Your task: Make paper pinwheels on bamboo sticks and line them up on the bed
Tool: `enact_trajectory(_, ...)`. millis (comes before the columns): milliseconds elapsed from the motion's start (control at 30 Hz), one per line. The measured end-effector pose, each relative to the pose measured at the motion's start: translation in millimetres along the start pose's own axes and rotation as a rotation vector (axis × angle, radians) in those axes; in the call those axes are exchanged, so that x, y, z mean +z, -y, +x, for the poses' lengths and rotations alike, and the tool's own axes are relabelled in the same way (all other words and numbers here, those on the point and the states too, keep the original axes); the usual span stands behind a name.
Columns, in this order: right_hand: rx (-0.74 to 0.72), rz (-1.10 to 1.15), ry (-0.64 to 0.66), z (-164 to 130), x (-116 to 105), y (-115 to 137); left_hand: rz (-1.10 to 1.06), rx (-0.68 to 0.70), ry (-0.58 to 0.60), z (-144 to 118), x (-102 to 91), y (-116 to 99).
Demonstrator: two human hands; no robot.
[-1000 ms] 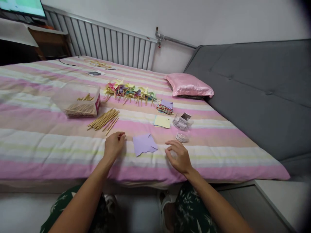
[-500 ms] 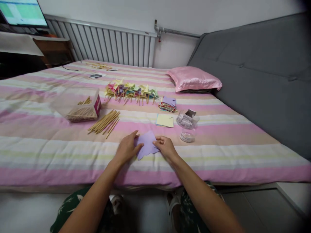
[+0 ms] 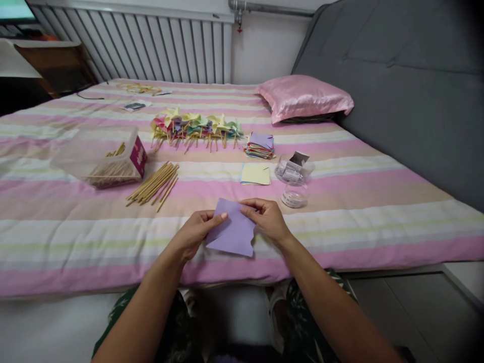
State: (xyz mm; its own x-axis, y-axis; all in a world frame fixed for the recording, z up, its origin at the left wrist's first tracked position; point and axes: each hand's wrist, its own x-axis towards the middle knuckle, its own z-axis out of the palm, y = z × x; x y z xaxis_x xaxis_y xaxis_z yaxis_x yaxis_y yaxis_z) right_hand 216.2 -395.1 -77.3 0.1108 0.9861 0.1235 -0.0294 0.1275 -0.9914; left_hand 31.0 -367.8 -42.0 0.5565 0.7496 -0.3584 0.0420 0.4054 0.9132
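Note:
A purple square of paper [image 3: 232, 233] with slits at its edges is held between my two hands, close to the bed's front edge. My left hand [image 3: 198, 229] pinches its left side, thumb on top. On the upper right side, my right hand [image 3: 266, 217] grips it between thumb and fingers. Beyond the paper lie a few yellow paper squares [image 3: 255, 174] and a taller stack of coloured paper squares [image 3: 260, 146]. To the left is a bundle of thin wooden sticks [image 3: 154, 185]. Finished paper pinwheels [image 3: 196, 126] on sticks lie in a row farther back.
A clear plastic box [image 3: 109, 161] with sticks stands at the left. Right of my hands are a small round clear container [image 3: 293, 197] and an open clear container [image 3: 293, 171] with small packets. A pink pillow [image 3: 306, 98] rests by the grey headboard [image 3: 397, 96].
The purple paper has been turned and lifted toward me. My left hand has shifted from its far edge to a pinch on its side. The view has tilted down.

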Motion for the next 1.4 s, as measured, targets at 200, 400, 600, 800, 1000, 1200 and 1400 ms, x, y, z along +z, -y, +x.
enact_trajectory(200, -0.026, -0.093, 0.019, -4.1, 2.1, -1.1, 0.007, -0.065, -0.036, 1.0, 1.8, 8.6)
enact_trajectory(400, -0.003, -0.02, -0.023, -3.5, 2.9, 0.6, -0.036, -0.042, -0.154, 3.4, -0.8, 10.1)
enact_trajectory(600, 0.057, 0.03, -0.051, -1.7, -5.5, 9.4, -0.135, 0.001, -0.238, 3.7, -7.7, 5.5)
enact_trajectory(800, -0.01, 0.002, 0.099, -7.3, -7.3, 12.7, -0.185, -0.005, -0.254, 1.2, -7.9, -0.2)
enact_trajectory(1000, -0.034, -0.086, 0.27, -10.4, -6.1, 12.4, -0.165, -0.048, -0.192, 1.3, -8.3, 3.3)
enact_trajectory(1200, 0.007, -0.145, 0.339, -10.1, -5.5, 13.1, -0.16, -0.053, -0.171, 1.5, -10.1, 6.1)
enact_trajectory(1400, -0.017, -0.217, 0.323, -10.2, -4.3, 14.9, -0.178, 0.008, -0.129, -1.5, -9.2, 2.3)
